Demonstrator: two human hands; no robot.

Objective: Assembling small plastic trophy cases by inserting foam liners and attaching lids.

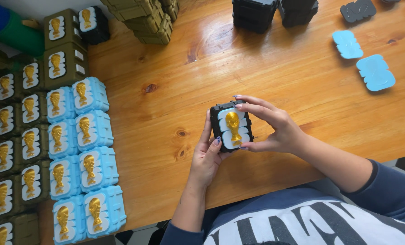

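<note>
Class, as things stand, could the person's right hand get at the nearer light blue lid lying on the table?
Probably not yet: the right hand grips the black box, though bare wood leads to the light blue lid.

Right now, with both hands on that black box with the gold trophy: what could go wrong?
1. The black box is pinched only by fingertips of the left hand and right hand above the table; it could slip and drop.
2. The gold trophy sits proud of the white plate; a thumb pressing it might shift it.
3. The blue boxes sit close; a sweeping left elbow might knock them.
</note>
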